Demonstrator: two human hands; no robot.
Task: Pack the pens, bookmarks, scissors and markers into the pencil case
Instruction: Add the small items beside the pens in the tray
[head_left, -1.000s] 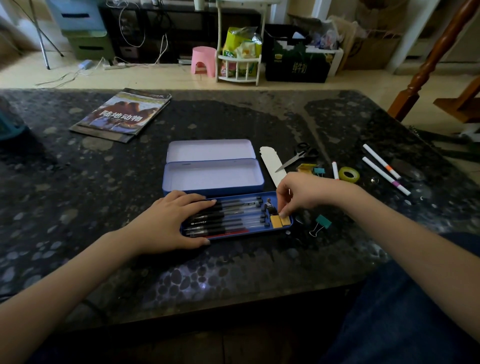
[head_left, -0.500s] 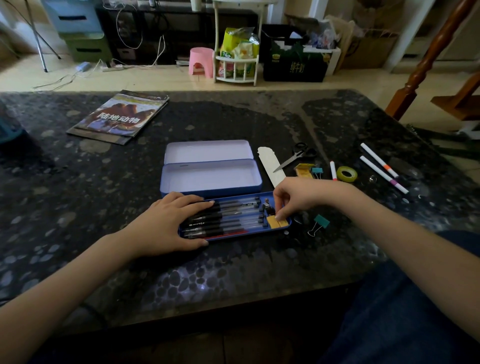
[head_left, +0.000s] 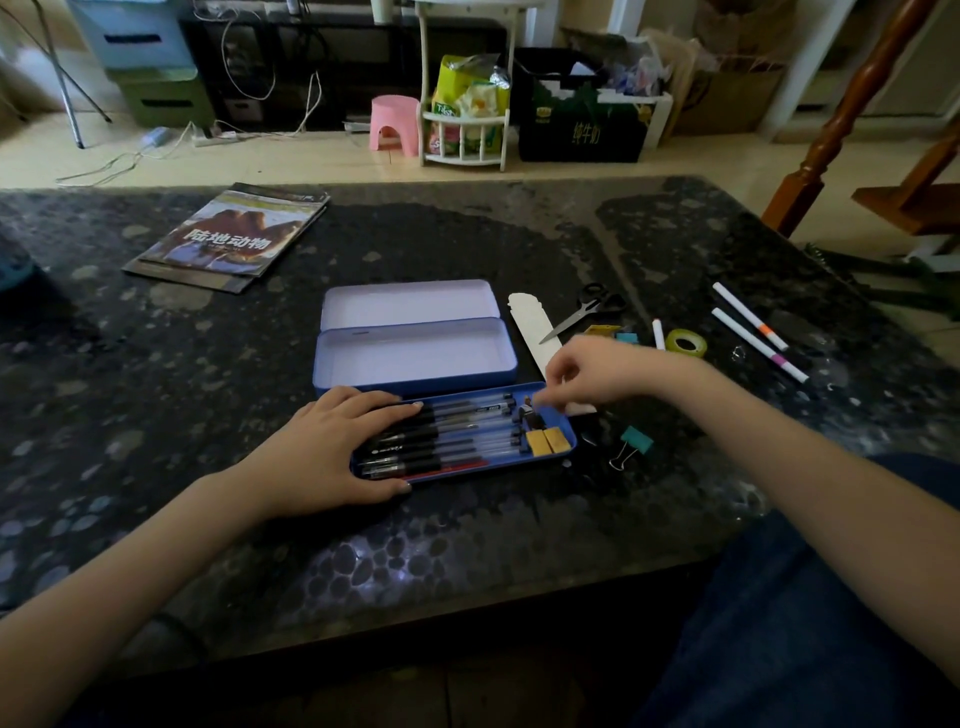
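Note:
A blue metal pencil case (head_left: 415, 382) lies open at the table's middle, its upper tray empty. In front of it a blue inner tray (head_left: 563, 434) holds several pens (head_left: 457, 441) side by side and two yellow blocks (head_left: 548, 440) at its right end. My left hand (head_left: 332, 449) lies flat on the pens' left ends. My right hand (head_left: 602, 371) hovers just above the tray's right end with fingers pinched and nothing seen in them. A white bookmark (head_left: 530, 322), scissors (head_left: 587, 312) and two white markers (head_left: 753, 330) lie to the right.
A teal binder clip (head_left: 634, 444) lies right of the tray. A short white marker (head_left: 658, 333), a roll of yellow tape (head_left: 687, 343) and small yellow and teal clips (head_left: 610, 332) sit behind my right hand. A book (head_left: 231, 236) lies at the far left.
My right hand has lifted off the yellow blocks at the tray's right end and drawn back a little. My left hand stays on the pens.

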